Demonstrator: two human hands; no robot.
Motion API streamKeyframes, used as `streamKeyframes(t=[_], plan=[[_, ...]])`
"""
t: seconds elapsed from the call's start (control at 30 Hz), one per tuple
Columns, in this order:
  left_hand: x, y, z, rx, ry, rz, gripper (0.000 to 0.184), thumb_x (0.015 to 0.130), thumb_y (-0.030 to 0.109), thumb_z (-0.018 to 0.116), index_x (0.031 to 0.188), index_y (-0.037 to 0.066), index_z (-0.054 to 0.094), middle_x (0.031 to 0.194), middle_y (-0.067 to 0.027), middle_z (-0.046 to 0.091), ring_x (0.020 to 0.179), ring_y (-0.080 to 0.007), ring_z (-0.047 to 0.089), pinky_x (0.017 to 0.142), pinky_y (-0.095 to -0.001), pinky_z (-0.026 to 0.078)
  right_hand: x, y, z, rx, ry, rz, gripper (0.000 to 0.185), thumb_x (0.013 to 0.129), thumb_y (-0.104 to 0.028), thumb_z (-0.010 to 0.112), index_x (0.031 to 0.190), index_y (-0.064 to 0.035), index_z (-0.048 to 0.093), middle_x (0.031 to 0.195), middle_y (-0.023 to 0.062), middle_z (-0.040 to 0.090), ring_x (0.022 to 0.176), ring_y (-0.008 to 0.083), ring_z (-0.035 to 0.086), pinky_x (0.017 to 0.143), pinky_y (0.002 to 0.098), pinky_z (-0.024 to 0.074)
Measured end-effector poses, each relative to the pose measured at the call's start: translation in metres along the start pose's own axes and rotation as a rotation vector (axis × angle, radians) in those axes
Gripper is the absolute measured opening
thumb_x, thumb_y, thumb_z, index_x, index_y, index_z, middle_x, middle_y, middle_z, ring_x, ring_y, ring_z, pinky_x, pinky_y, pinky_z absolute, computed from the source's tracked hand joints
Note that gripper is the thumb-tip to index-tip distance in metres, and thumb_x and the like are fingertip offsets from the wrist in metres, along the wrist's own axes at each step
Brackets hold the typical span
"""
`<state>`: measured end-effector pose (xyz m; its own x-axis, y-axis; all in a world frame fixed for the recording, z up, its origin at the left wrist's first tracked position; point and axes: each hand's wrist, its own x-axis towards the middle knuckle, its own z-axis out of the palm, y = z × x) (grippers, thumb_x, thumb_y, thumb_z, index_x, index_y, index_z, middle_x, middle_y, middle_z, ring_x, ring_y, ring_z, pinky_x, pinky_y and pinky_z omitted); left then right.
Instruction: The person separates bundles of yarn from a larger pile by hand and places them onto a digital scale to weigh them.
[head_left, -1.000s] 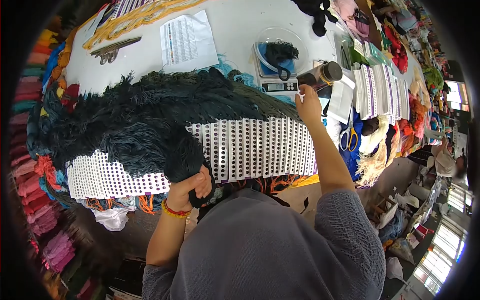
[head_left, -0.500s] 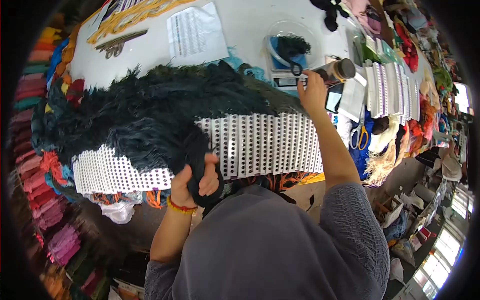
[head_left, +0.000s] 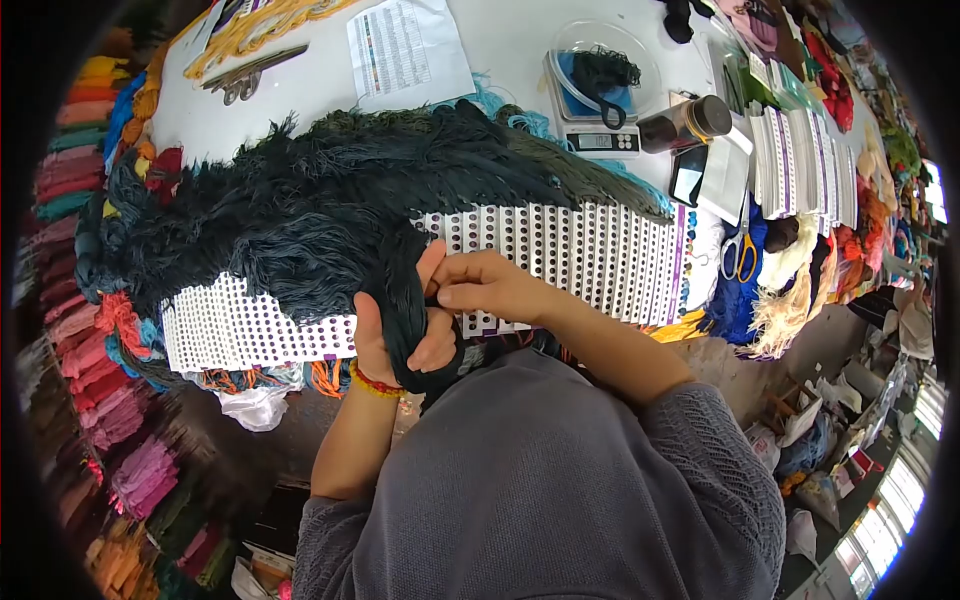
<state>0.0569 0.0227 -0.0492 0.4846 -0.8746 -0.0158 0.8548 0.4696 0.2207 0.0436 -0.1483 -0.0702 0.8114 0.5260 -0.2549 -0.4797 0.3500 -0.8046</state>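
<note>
A thick skein of dark blue-green embroidery thread hangs through my left hand, whose fingers are wrapped round it. My right hand is beside it with thumb and forefinger pinched at the skein's right edge, touching or nearly touching my left fingers. What lies between those fingertips is too small to make out. A big heap of the same dark thread covers the white cards with rows of holes in part. On a small digital scale rests a clear round tub with a dark thread bundle inside.
Right of the scale are a dark-lidded jar, a phone and yellow-handled scissors. A printed sheet and a metal clip lie at the back. More punched cards stand at right.
My right hand has come back from beside the scale to the skein at my left hand. The scale's display is now uncovered. The view has shifted slightly.
</note>
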Motion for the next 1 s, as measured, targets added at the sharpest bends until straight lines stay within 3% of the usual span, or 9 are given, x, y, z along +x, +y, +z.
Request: streamKeyframes(t=[0.17,0.37,0.4,0.5,0.53,0.63,0.77,0.9,1.0], plan=[[-0.001,-0.004,0.008,0.354,0.222,0.006,0.085,0.078,0.064,0.038,0.139,0.015,0.007,0.064,-0.0047,0.048,0.043,-0.0074,0.038,0.043,-0.0199,0.034,-0.009,0.005,0.017,-0.199,0.157,-0.060,0.013,0.077,-0.013,0.059,0.081,-0.0009,0.058,0.072,0.0006,0.056,0.066,0.0063,0.050,0.060,0.0222,0.0412],[-0.012,0.000,-0.008,0.104,0.113,-0.003,0.070,0.085,0.048,0.043,0.135,0.004,0.021,0.059,-0.0006,0.043,0.042,-0.0076,0.035,0.044,-0.0219,0.031,-0.014,0.003,-0.005,-0.107,0.311,-0.042,0.010,0.082,-0.011,0.057,0.080,-0.0011,0.059,0.071,-0.0035,0.054,0.066,0.0026,0.045,0.060,0.0197,0.0381],[-0.013,0.000,-0.007,0.027,0.133,0.010,0.052,0.087,0.036,0.046,0.122,-0.002,0.038,0.055,0.0010,0.038,0.042,-0.0078,0.034,0.045,-0.0227,0.029,-0.015,-0.002,-0.009,-0.155,0.339,-0.074,0.010,0.082,-0.011,0.058,0.081,-0.0013,0.059,0.069,-0.0043,0.052,0.064,0.0020,0.044,0.057,0.0186,0.0365],[-0.015,0.003,-0.011,0.138,0.123,-0.077,0.038,0.087,0.030,0.049,0.107,-0.002,0.049,0.052,0.0012,0.037,0.042,-0.0076,0.035,0.045,-0.0224,0.029,-0.018,-0.019,-0.020,-0.299,0.407,-0.085,0.012,0.083,-0.012,0.057,0.083,-0.0008,0.059,0.070,-0.0033,0.053,0.065,0.0028,0.045,0.055,0.0188,0.0377],[-0.014,0.004,-0.007,0.166,0.174,-0.152,0.027,0.084,0.028,0.052,0.071,0.005,0.047,0.051,0.0024,0.037,0.042,-0.0076,0.036,0.043,-0.0224,0.029,-0.017,-0.017,-0.026,-0.300,0.409,-0.086,0.012,0.083,-0.012,0.057,0.083,-0.0008,0.059,0.070,-0.0033,0.053,0.065,0.0028,0.045,0.055,0.0188,0.0377],[-0.016,0.005,-0.006,0.212,0.156,-0.139,0.032,0.084,0.030,0.052,0.061,0.009,0.042,0.049,0.0027,0.038,0.041,-0.0075,0.037,0.043,-0.0220,0.029,-0.012,-0.017,-0.056,-0.943,0.635,-0.348,0.011,0.079,-0.013,0.061,0.087,-0.0059,0.060,0.073,0.0026,0.058,0.064,0.0100,0.055,0.059,0.0226,0.0443],[-0.030,0.051,0.010,0.002,0.027,0.153,0.025,0.081,0.013,0.048,0.058,0.013,0.039,0.049,0.0047,0.031,0.041,-0.0079,0.034,0.045,-0.0231,0.028,-0.025,-0.008,-0.142,-1.116,1.206,-0.168,0.014,0.076,-0.016,0.058,0.088,-0.0089,0.056,0.080,0.0077,0.058,0.070,0.0232,0.058,0.062,0.0330,0.0462],[-0.030,0.065,0.048,0.005,0.042,0.455,0.020,0.076,0.014,0.053,0.061,0.008,0.042,0.078,-0.0042,0.036,0.061,-0.0115,0.037,0.050,-0.0232,0.029,-0.052,-0.016,-0.199,-1.615,1.319,-0.230,0.030,0.071,-0.016,0.062,0.098,-0.0082,0.051,0.100,0.0091,0.052,0.093,0.0282,0.050,0.076,0.0380,0.0411],[-0.019,0.051,0.028,0.135,0.313,0.197,0.016,0.078,0.015,0.052,0.070,0.006,0.042,0.071,-0.0043,0.035,0.058,-0.0137,0.034,0.054,-0.0251,0.031,-0.052,-0.016,-0.216,-1.803,1.304,-0.176,0.035,0.069,-0.017,0.064,0.099,-0.0111,0.050,0.105,0.0054,0.050,0.094,0.0254,0.050,0.076,0.0386,0.0390]])
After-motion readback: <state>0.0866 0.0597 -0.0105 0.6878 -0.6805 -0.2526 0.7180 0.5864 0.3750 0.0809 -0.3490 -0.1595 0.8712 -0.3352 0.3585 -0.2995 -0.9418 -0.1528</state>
